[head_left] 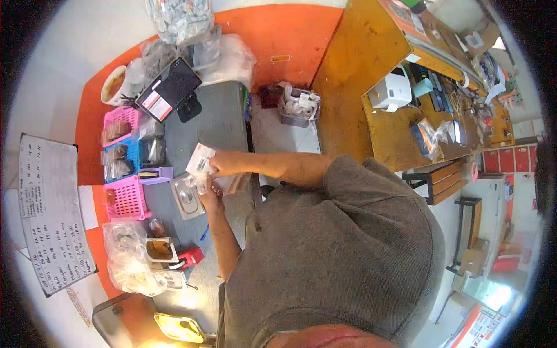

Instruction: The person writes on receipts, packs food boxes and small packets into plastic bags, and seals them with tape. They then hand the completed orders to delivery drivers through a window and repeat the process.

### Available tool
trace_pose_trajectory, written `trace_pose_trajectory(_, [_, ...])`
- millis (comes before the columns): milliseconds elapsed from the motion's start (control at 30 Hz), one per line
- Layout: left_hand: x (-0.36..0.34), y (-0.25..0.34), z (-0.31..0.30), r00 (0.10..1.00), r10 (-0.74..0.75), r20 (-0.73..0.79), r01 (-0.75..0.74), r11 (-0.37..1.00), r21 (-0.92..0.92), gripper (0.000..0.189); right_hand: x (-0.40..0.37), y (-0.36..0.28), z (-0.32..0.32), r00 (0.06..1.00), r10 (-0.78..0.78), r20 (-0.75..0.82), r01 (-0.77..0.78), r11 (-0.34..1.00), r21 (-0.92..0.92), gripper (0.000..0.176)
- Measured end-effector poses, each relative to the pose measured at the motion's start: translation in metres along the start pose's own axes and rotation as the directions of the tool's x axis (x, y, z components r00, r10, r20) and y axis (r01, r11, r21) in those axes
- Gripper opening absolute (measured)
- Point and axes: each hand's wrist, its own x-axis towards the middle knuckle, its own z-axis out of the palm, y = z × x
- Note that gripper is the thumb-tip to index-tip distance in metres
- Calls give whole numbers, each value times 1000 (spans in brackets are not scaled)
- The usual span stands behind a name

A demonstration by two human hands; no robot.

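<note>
My right hand (218,165) is closed on a white label card (201,159) with orange edging and dark print. Just below it, my left hand (211,196) pinches a small clear plastic bag (201,181) that overlaps the card's lower end. Both hands are close together over the grey table (217,124). Beside them lies a stainless steel lid or tray (187,197). A brown flat piece (237,184) shows near the table edge, behind my left hand. My fingertips are partly hidden by the plastic.
Pink baskets (126,198) and a blue basket (123,162) line the wall side. A tablet on a stand (174,87) stands farther along. Near my left arm are a metal container (161,250), a red object (191,256) and a blue pen (204,234). A bin (300,119) sits on the floor.
</note>
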Motion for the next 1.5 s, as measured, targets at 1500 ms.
trace_pose_trajectory(1500, [1,-84,435,853,-228,469,-31,875,483,15,-646,402,-691,387,111,-915,-595,788,-155,37])
